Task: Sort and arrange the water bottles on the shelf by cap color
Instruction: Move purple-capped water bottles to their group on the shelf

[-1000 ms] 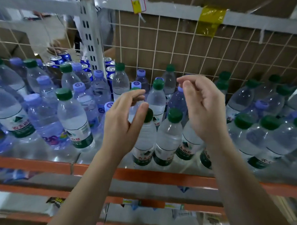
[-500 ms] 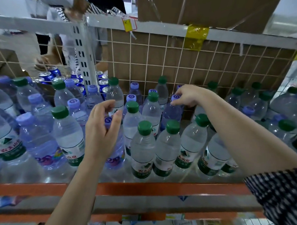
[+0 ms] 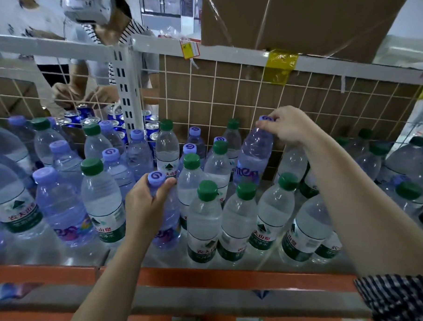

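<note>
The left hand [image 3: 144,206] grips the neck of a purple-capped bottle [image 3: 169,231] at about 6 o'clock on the shelf [image 3: 200,278], in the front row. Its fingers [image 3: 137,188] and thumb curl round the neck just under the cap. This bottle stands upright, touching a green-capped bottle [image 3: 204,223] at its 3 o'clock.

The right hand [image 3: 290,125] reaches to about 1 o'clock, near the wire grid [image 3: 208,87] at the back. Its fingers [image 3: 278,114] pinch the cap of a second purple bottle [image 3: 254,152] from above. That bottle tilts slightly and seems lifted above its neighbours, though its base is hidden behind the green caps in front.

Green-capped bottles cluster from 5 o'clock round to 3 o'clock. Purple and green caps stand mixed from 7 to 11 o'clock. Blue cans [image 3: 151,131] sit behind the grid at 11 o'clock, where another person's hands [image 3: 87,96] are busy. A cardboard box [image 3: 296,18] rests on the shelf above at 12 o'clock.
</note>
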`<state>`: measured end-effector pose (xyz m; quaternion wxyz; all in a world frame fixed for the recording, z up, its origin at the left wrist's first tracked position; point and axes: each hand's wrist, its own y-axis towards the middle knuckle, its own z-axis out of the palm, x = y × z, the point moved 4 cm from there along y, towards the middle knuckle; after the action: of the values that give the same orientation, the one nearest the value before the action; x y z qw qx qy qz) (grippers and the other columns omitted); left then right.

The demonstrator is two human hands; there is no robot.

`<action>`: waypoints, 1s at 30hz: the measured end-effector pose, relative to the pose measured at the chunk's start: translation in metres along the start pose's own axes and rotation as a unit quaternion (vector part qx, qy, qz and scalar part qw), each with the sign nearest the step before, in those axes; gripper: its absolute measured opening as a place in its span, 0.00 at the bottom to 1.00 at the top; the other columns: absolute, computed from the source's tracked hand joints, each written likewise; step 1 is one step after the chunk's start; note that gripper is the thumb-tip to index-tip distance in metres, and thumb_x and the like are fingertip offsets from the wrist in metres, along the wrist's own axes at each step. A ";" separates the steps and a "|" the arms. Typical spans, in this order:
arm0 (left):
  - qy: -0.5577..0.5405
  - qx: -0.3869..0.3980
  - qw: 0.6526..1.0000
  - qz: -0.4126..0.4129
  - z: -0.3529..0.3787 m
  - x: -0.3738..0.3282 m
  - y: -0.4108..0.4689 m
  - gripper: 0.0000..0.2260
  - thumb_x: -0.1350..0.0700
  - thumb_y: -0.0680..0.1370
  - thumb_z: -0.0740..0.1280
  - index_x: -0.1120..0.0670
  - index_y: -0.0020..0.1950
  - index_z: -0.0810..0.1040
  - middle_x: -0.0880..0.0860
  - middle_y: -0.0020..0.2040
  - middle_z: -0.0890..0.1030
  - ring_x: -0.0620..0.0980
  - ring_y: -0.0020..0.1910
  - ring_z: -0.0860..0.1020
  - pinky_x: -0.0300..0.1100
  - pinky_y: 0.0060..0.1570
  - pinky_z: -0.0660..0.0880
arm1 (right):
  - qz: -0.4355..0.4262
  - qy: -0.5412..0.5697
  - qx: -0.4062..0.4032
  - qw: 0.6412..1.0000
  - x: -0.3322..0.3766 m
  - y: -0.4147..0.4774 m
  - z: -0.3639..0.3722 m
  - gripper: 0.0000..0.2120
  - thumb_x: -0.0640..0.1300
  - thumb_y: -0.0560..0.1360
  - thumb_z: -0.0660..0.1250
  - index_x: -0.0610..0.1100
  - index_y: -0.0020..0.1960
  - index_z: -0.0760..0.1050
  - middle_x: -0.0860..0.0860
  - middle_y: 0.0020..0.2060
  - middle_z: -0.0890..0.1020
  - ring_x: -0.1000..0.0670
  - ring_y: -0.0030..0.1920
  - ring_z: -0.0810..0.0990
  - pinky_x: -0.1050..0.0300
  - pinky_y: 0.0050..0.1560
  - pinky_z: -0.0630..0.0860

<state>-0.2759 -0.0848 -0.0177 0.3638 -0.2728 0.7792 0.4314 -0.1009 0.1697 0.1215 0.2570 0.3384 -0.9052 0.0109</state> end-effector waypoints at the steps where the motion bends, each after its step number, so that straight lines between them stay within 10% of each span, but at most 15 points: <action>1: 0.000 -0.004 1.000 0.011 -0.002 -0.003 0.003 0.11 0.44 0.77 0.67 0.49 0.41 0.74 0.40 0.35 0.75 0.40 0.35 0.73 0.34 0.34 0.66 | -0.021 0.031 -0.038 0.999 0.003 -0.003 -0.005 0.15 0.55 0.78 0.66 0.46 0.38 0.74 0.51 0.30 0.74 0.53 0.31 0.71 0.58 0.31 0.64; 6: -0.049 -0.029 0.997 0.058 -0.019 -0.044 0.032 0.16 0.38 0.75 0.63 0.50 0.39 0.72 0.46 0.34 0.76 0.37 0.33 0.72 0.32 0.35 0.68 | -0.100 0.310 -0.170 0.930 0.024 -0.022 -0.027 0.10 0.52 0.81 0.62 0.46 0.52 0.73 0.54 0.41 0.78 0.54 0.42 0.77 0.55 0.44 0.75; 10: -0.108 -0.063 0.988 0.096 -0.038 -0.091 0.056 0.22 0.36 0.73 0.62 0.55 0.41 0.77 0.45 0.34 0.77 0.46 0.35 0.73 0.49 0.40 0.72 | -0.177 0.398 -0.235 0.869 0.052 -0.045 -0.063 0.06 0.50 0.83 0.59 0.50 0.49 0.71 0.63 0.34 0.81 0.62 0.34 0.77 0.66 0.38 0.74; 13: -0.123 -0.085 0.981 0.122 -0.054 -0.119 0.065 0.22 0.36 0.74 0.63 0.55 0.41 0.77 0.53 0.37 0.81 0.54 0.38 0.78 0.56 0.44 0.77 | -0.223 0.409 -0.251 0.849 0.075 -0.069 -0.087 0.08 0.50 0.83 0.57 0.48 0.48 0.71 0.57 0.35 0.83 0.55 0.39 0.82 0.57 0.42 0.79; 19: -0.183 -0.079 0.972 0.123 -0.090 -0.150 0.047 0.24 0.33 0.73 0.67 0.56 0.43 0.80 0.49 0.37 0.81 0.61 0.41 0.80 0.65 0.46 0.78 | -0.266 0.456 -0.170 0.832 0.121 -0.112 -0.081 0.13 0.54 0.80 0.58 0.46 0.44 0.72 0.37 0.39 0.82 0.42 0.38 0.82 0.43 0.44 0.80; 25: -0.159 -0.117 0.977 0.077 -0.146 -0.123 -0.002 0.18 0.40 0.75 0.67 0.53 0.38 0.80 0.51 0.33 0.82 0.50 0.34 0.81 0.54 0.43 0.79 | -0.288 0.485 -0.072 0.823 0.168 -0.142 -0.007 0.17 0.56 0.78 0.60 0.42 0.44 0.73 0.39 0.36 0.81 0.38 0.38 0.82 0.35 0.42 0.80; 30: -0.115 -0.156 0.981 0.022 -0.223 -0.067 -0.040 0.14 0.42 0.76 0.65 0.49 0.36 0.80 0.48 0.32 0.82 0.49 0.35 0.81 0.54 0.44 0.80 | -0.309 0.498 -0.012 0.810 0.230 -0.168 0.077 0.13 0.55 0.77 0.60 0.47 0.44 0.74 0.55 0.32 0.82 0.54 0.36 0.83 0.59 0.38 0.77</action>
<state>-0.2812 -0.2909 0.0980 0.3940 -0.2577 0.6613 0.5839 -0.1792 -0.1145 0.1378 0.6663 0.5457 -0.5006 0.0873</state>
